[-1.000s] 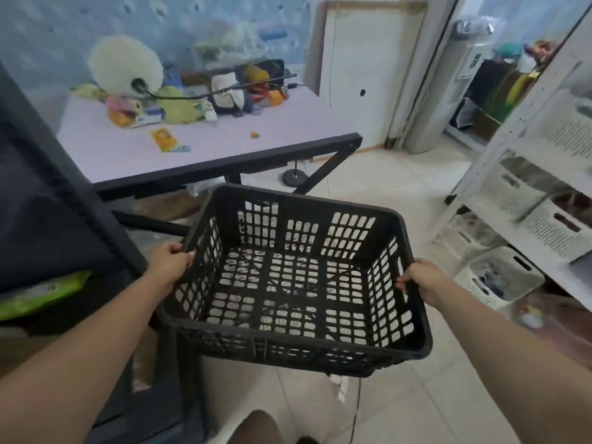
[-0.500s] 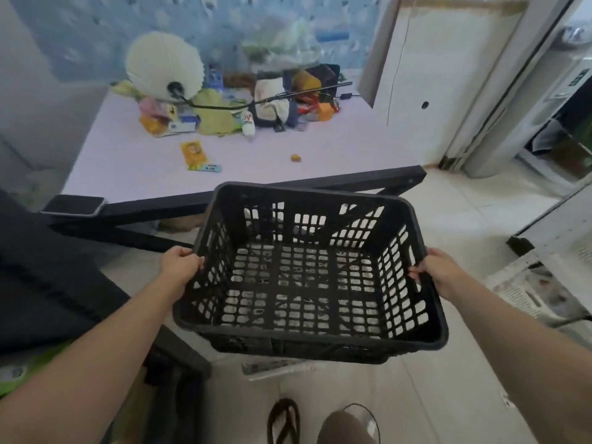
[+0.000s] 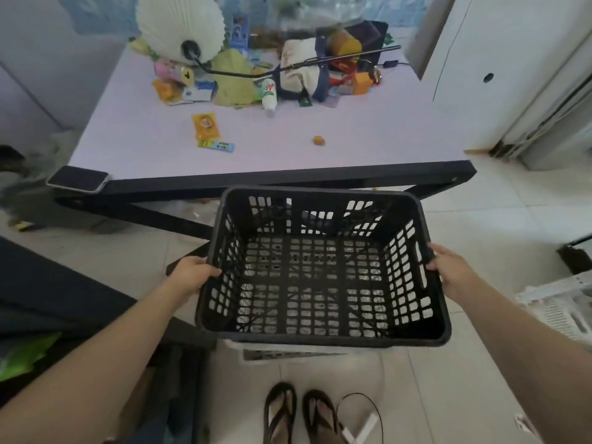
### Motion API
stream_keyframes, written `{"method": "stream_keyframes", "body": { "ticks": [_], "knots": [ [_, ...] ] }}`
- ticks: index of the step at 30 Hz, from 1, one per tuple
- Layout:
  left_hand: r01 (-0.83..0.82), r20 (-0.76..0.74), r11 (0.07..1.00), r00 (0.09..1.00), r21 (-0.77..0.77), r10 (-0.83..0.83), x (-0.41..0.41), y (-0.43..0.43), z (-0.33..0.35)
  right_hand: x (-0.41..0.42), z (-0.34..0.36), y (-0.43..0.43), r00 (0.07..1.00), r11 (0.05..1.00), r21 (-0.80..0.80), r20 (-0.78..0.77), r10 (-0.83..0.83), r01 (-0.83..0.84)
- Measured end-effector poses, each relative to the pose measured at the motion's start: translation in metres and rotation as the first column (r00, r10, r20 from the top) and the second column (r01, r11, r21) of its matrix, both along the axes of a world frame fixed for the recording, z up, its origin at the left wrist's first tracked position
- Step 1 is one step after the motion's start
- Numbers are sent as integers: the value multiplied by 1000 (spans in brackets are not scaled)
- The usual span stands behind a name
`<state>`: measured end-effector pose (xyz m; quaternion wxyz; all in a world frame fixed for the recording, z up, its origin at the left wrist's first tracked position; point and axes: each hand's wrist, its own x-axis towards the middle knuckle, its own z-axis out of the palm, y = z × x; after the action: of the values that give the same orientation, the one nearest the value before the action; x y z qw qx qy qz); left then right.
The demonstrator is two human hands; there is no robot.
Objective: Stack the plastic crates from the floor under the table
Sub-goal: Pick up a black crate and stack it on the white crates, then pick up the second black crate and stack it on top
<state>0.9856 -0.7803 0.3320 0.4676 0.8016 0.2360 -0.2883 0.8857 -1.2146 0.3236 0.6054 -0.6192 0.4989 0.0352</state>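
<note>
I hold an empty black slatted plastic crate (image 3: 320,277) level in the air, just in front of the table's near edge. My left hand (image 3: 192,275) grips its left rim and my right hand (image 3: 448,270) grips its right rim by the handle slot. Under the crate a light grey crate (image 3: 282,354) shows on the floor, mostly hidden. The table (image 3: 288,181) has a pale top, a black frame and a slanted black brace beneath.
Clutter lies at the back of the table: a white folding fan (image 3: 179,24), a bottle (image 3: 268,94), snack packets (image 3: 206,126). A phone (image 3: 78,179) sits on the left corner. A white basket (image 3: 557,306) is at right, dark furniture (image 3: 48,299) at left, my sandalled feet (image 3: 298,411) below.
The view has swung left and down, from the shelving at right to square on the table. The crate has stayed in both hands and now sits level before the table edge.
</note>
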Motion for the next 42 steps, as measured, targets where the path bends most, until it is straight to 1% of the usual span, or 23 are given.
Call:
{"method": "stream_keyframes", "body": {
  "ticks": [2,3,6,9,10,12,14,17,21,25,26,28,31,33,36,38,40,41,42],
  "knots": [
    [-23,-8,999,1000,32,24,-1,-3,1,1,6,-2,999,999,18,1,45,-45],
    [-40,-14,998,999,42,40,-3,-6,3,2,12,-1,997,997,2,-1,83,-83],
    [-81,-10,994,997,79,82,-13,-18,11,19,29,6,980,976,-100,17,197,-194],
    [-79,34,994,996,74,77,-26,-32,25,35,41,18,945,932,-182,40,324,-312],
    [-86,55,994,995,67,83,-29,-34,28,40,44,23,932,919,-187,40,361,-348],
    [-94,110,993,990,74,85,-36,-34,37,45,48,35,898,889,-153,29,440,-431],
    [-96,159,990,984,103,79,-43,-29,47,48,53,50,848,841,-128,-11,529,-526],
    [-119,187,986,978,116,96,-55,-17,63,50,63,77,783,780,-69,-31,622,-622],
    [-129,203,986,974,106,105,-84,18,81,53,77,135,649,647,-52,-90,756,-761],
    [-99,143,990,986,104,83,-143,60,82,39,86,213,521,524,-23,-148,840,-851],
    [-93,131,991,988,96,80,-161,72,81,33,88,234,503,506,-24,-143,852,-862],
    [-132,146,989,982,69,121,-198,101,80,15,95,279,486,485,-33,-107,868,-874],
    [-220,199,974,958,56,205,-261,152,86,-20,101,348,428,419,-119,-60,902,-900],
    [-244,217,968,950,64,225,-306,189,90,-55,100,394,347,337,-156,-42,937,-929],
    [-262,209,962,948,84,240,-389,249,93,-118,94,468,236,219,-175,-78,969,-960],
    [-321,204,945,931,66,303,-447,292,91,-162,93,517,140,117,-193,-108,984,-974],
    [-399,181,907,910,133,373,-509,335,93,-206,90,569,-28,-56,-162,-165,986,-985],
    [-429,188,891,897,147,401,-526,350,93,-220,90,583,-139,-167,-129,-206,969,-978],
    [-485,193,862,869,146,456,-555,372,97,-241,88,608,-282,-310,-85,-244,928,-947]
  ]
}}
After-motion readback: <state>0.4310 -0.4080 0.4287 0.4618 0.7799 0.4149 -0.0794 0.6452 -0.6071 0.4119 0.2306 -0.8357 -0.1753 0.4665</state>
